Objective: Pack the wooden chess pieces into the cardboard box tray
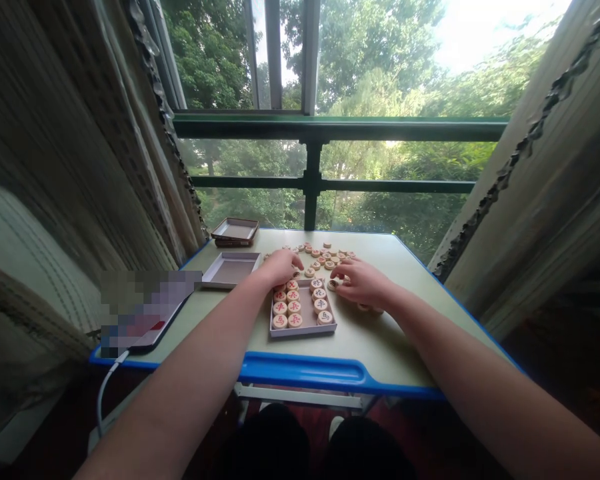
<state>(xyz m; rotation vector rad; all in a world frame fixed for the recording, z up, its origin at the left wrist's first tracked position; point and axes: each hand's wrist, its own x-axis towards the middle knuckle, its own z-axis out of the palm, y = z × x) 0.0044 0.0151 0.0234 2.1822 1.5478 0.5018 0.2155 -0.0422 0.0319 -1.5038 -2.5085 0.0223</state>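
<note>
A shallow box (pixel 304 330) holds two columns of round Chinese chess pieces with red characters (pixel 294 307) on its left side. One column of pieces with dark characters (pixel 321 305) runs along its right side, and bare floor shows between them. Over the box's far left corner, my left hand (pixel 281 267) has its fingers bent down around a chess piece (pixel 296 273), partly hidden. My right hand (pixel 359 280) is just right of the box, its thumb and fingers closed about another chess piece (pixel 333 285). A few more pieces (pixel 364 307) lie partly under that hand.
Loose chess pieces (pixel 322 256) are scattered beyond the box. An open tray (pixel 233 268) lies to the left, with stacked box parts (pixel 235 230) behind it. A blurred tablet-like device (pixel 155 317) with a white cable (pixel 101 393) rests at the table's (pixel 400 353) left edge.
</note>
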